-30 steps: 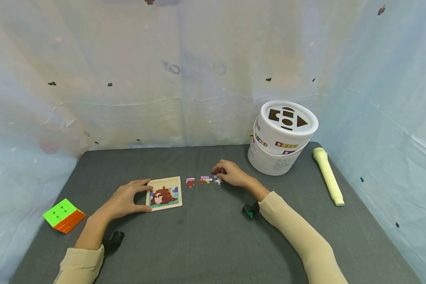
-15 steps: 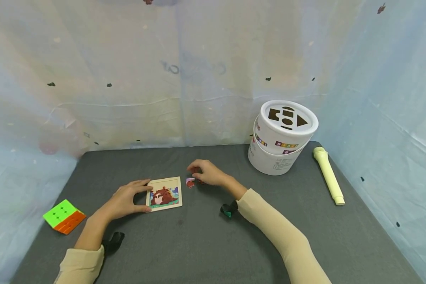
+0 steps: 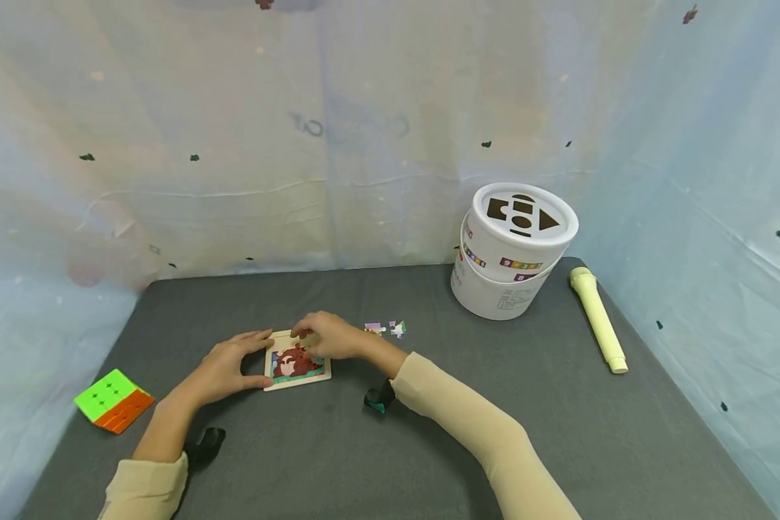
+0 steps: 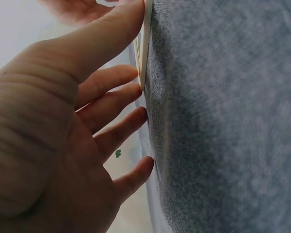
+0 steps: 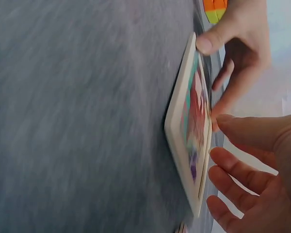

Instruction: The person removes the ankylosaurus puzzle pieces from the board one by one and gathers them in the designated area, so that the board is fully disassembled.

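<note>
A square wooden jigsaw puzzle board (image 3: 281, 339) lies flat on the table, with a brown animal picture and a bare wood strip along its top. My left hand (image 3: 224, 367) holds it at the left side, thumb near the lower corner and fingers near the upper one. Over the board's upper right part hovers my right hand (image 3: 333, 337). In the right wrist view the right fingers (image 5: 235, 167) are relaxed and spread, with nothing visible between them and the thumb. Two loose jigsaw pieces (image 3: 373, 328) show right of the board; the spot nearest it is hidden behind my right hand.
A green and orange puzzle cube (image 3: 113, 401) sits at the left edge. At the back right stands a white bucket (image 3: 510, 253) with shaped holes in its lid. A pale yellow microphone-shaped stick (image 3: 599, 320) lies at the right edge of the grey table (image 3: 338, 462).
My right hand has moved left from the farthest loose piece, past the others, to over the board. Two loose pieces are uncovered. The left hand keeps its hold.
</note>
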The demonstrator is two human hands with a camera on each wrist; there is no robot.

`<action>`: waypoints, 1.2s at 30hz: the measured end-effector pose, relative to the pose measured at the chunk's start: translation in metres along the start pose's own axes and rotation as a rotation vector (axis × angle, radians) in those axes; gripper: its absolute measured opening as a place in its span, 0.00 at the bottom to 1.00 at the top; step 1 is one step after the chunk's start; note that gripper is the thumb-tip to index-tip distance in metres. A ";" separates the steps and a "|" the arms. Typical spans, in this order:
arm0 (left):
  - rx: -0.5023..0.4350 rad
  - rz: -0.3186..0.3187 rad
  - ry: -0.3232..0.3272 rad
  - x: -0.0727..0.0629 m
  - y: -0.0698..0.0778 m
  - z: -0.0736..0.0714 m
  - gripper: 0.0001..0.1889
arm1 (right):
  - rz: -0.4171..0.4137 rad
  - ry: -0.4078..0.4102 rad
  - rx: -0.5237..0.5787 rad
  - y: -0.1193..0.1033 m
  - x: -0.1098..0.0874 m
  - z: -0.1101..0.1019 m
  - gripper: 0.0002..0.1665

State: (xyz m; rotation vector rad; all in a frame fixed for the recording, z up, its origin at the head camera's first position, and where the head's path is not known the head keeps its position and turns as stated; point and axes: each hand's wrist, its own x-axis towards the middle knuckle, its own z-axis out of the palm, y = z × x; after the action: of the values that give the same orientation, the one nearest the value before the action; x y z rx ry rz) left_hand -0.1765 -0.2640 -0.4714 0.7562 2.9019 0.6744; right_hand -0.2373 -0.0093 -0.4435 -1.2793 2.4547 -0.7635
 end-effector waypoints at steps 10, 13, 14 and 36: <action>-0.019 0.014 -0.005 0.000 -0.001 0.000 0.44 | -0.015 -0.043 -0.047 -0.014 0.013 0.014 0.26; -0.019 0.012 0.000 0.000 0.000 0.000 0.45 | -0.014 -0.040 -0.026 -0.014 0.013 0.017 0.28; -0.016 0.013 0.002 0.000 0.000 0.000 0.45 | -0.016 -0.039 -0.014 -0.015 0.013 0.018 0.29; 0.004 0.004 0.002 0.001 0.002 -0.002 0.44 | -0.015 0.011 0.221 -0.006 0.012 0.026 0.25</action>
State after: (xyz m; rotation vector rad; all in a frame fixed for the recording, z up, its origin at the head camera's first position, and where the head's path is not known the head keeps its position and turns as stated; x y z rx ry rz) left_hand -0.1768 -0.2625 -0.4687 0.7619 2.9049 0.6703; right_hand -0.2280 -0.0307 -0.4619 -1.2143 2.2949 -1.0154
